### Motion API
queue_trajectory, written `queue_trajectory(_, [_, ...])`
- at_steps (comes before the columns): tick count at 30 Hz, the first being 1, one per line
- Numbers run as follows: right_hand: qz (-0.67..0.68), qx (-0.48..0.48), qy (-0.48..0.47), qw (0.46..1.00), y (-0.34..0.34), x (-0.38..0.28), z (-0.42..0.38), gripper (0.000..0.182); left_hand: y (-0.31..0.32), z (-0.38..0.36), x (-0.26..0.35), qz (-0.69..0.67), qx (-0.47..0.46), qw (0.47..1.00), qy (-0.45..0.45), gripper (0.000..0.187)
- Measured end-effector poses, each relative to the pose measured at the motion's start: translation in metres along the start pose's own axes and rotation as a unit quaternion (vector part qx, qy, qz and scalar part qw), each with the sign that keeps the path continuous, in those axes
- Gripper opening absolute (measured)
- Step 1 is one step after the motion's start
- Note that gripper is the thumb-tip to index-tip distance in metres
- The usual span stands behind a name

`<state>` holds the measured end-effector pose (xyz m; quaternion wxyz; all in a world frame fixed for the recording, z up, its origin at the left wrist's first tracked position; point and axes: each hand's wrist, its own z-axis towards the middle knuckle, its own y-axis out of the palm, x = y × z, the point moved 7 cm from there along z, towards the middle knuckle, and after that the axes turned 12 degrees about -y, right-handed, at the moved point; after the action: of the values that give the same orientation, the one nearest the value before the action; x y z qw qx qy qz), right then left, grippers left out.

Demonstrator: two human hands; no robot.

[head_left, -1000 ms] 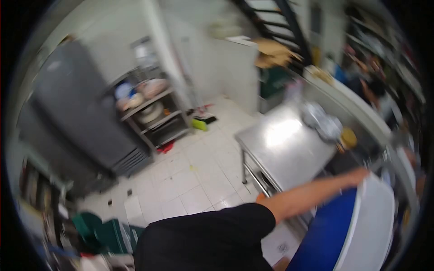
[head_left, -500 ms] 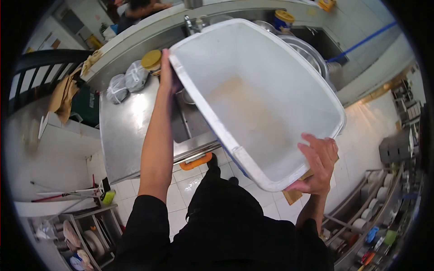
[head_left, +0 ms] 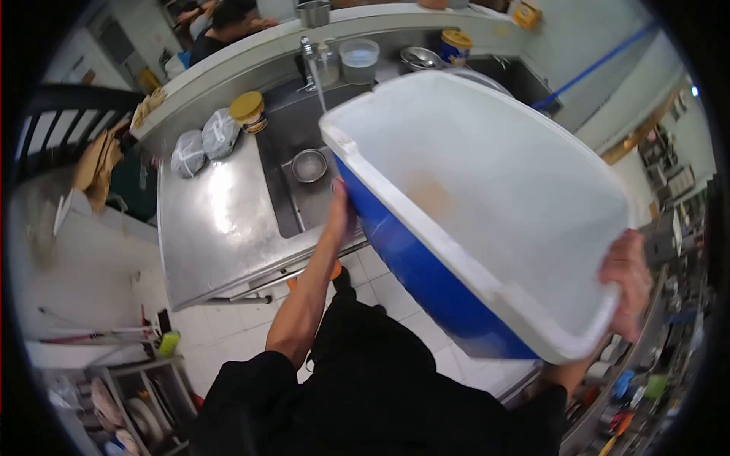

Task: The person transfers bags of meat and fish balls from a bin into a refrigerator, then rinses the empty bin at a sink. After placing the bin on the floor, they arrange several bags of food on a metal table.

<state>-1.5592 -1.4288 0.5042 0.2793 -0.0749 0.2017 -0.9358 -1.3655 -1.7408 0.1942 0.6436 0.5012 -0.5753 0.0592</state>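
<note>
A large tub [head_left: 449,292], blue outside and white inside, is held up tilted between my two hands. A tan patch shows on its inner floor. My left hand [head_left: 342,209] presses against the blue side wall near the tub's left end, with its fingers partly hidden. At the right end, my right hand [head_left: 627,285] is wrapped round the white rim. Behind the tub's left corner, a tap [head_left: 306,53] stands over the sink [head_left: 285,194], and a round metal strainer [head_left: 309,166] lies in the basin.
On the steel counter [head_left: 205,251] stand two wrapped bundles [head_left: 204,144] and a yellow-lidded tub [head_left: 248,108]. A water-filled container [head_left: 359,62] and a metal bowl [head_left: 420,58] are behind the sink. Crockery shelves [head_left: 601,372] stand at lower right. A person [head_left: 224,30] is beyond the ledge.
The tub has moved right and tilted, so its blue side now shows. My left hand has shifted from the rim's corner down to the side wall. The strainer and tap are now uncovered.
</note>
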Motion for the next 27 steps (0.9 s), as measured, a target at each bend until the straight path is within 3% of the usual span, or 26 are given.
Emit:
queue_trajectory(2, [-0.021, -0.091, 0.017, 0.995, -0.019, 0.005, 0.049, 0.081, 0.001, -0.023, -0.023, 0.157, 0.001, 0.983, 0.095, 0.075])
queue_trajectory(4, [-0.057, -0.249, -0.057, 0.965, -0.001, 0.015, 0.084, 0.07, -0.002, -0.048, -0.065, 0.187, 0.001, 0.982, 0.029, 0.072])
queue_trajectory(5, [-0.065, -0.32, -0.098, 0.94, 0.006, 0.019, 0.1, 0.065, 0.009, -0.063, -0.076, 0.129, -0.003, 0.991, 0.021, 0.074])
queue_trajectory(7, [0.003, -0.315, -0.017, 0.949, 0.03, 0.045, 0.114, 0.061, 0.025, -0.086, -0.084, 0.062, -0.006, 0.998, 0.013, 0.076])
queue_trajectory(9, [0.065, -0.312, 0.062, 0.946, 0.053, 0.07, 0.124, 0.057, 0.034, -0.094, -0.108, -0.023, -0.04, 0.991, -0.124, 0.093])
queue_trajectory(14, [-0.027, -0.325, 0.177, 0.929, 0.135, 0.113, 0.124, 0.059, -0.003, -0.078, -0.136, -0.088, 0.018, 0.984, -0.156, 0.089])
queue_trajectory(17, [-0.069, -0.283, 0.185, 0.938, 0.194, 0.124, 0.131, 0.061, -0.023, -0.075, -0.146, -0.137, 0.036, 0.972, -0.185, 0.087])
queue_trajectory(20, [0.011, -0.365, 0.203, 0.909, 0.26, 0.153, 0.137, 0.065, -0.036, -0.069, -0.147, -0.176, 0.044, 0.961, -0.209, 0.088])
queue_trajectory(22, [0.04, -0.36, 0.192, 0.912, 0.3, 0.17, 0.149, 0.069, -0.034, -0.066, -0.144, -0.197, 0.016, 0.95, -0.242, 0.092])
queue_trajectory(24, [0.008, -0.431, 0.184, 0.883, 0.34, 0.184, 0.153, 0.065, -0.029, -0.066, -0.133, -0.214, 0.003, 0.943, -0.255, 0.096])
queue_trajectory(25, [-0.022, -0.393, 0.152, 0.907, 0.351, 0.187, 0.159, 0.067, -0.032, -0.061, -0.133, -0.223, 0.008, 0.941, -0.254, 0.096])
queue_trajectory(27, [-0.028, -0.401, 0.162, 0.901, 0.378, 0.195, 0.161, 0.069, -0.035, -0.058, -0.139, -0.251, 0.012, 0.926, -0.283, 0.095])
